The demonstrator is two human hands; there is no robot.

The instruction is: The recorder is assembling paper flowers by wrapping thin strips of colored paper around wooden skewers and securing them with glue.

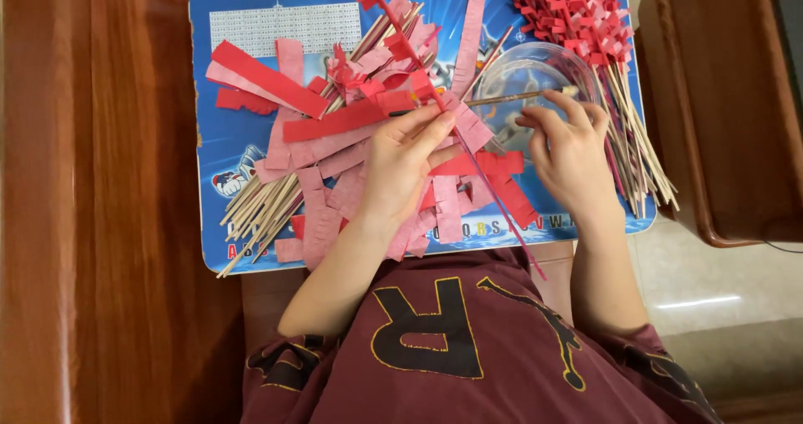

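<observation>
Your left hand [401, 160] pinches a fringed red paper strip [468, 169] over the blue board [209, 81], its long axis running toward your chest. Your right hand [569, 152] grips a thin brush [502, 99], pointing left across the clear bowl [535, 73], just right of the strip.

Maroon short-sleeved shirt [468, 357], loose fit. Large dark block letter on chest, thin yellow outline; beside it dark leaping-figure print, same yellow edging. More dark outlined shapes on both sleeves. Forearms bare; left hand [401, 165], right hand [569, 152] without rings, watch, gloves.
</observation>
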